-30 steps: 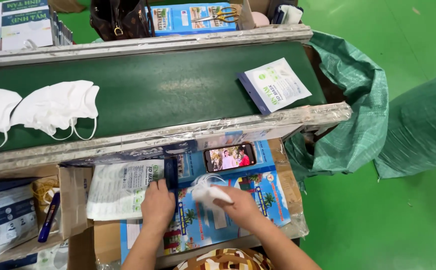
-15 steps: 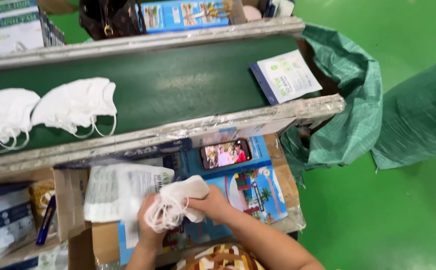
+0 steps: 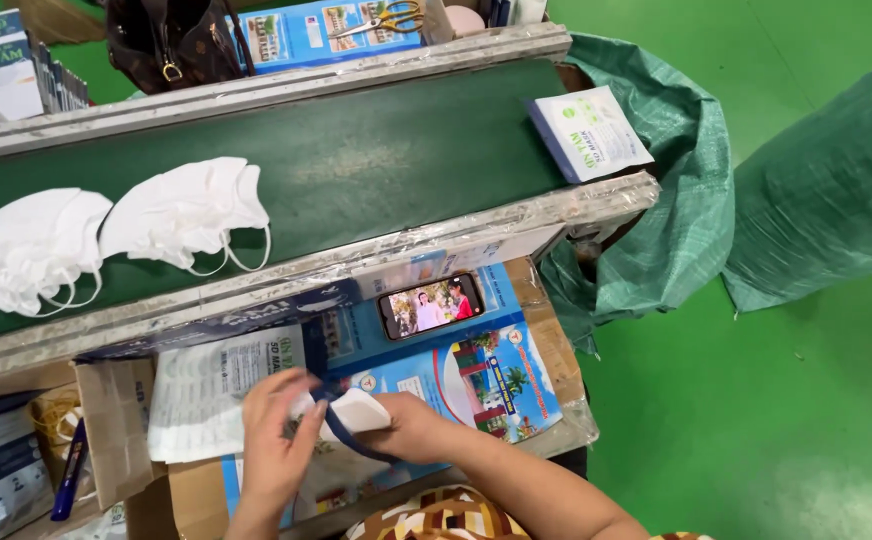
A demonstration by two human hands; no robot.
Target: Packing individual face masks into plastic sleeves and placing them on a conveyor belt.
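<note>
Pinched between both hands, left hand (image 3: 274, 440) and right hand (image 3: 411, 430), the folded white mask (image 3: 356, 412) sat over the printed blue sheet (image 3: 476, 375); keeping edges aligned would have served best.

My 2 hands meet low in front of me: left hand (image 3: 274, 440) open-palmed with fingers curled inward, right hand (image 3: 411, 430) pinching, forearm angled in.

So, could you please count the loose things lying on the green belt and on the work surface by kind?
White masks on the belt: 2
White mask in both hands: 1
Sealed packet on the belt: 1
Phone: 1
Scissors: 1
Total: 6
</note>
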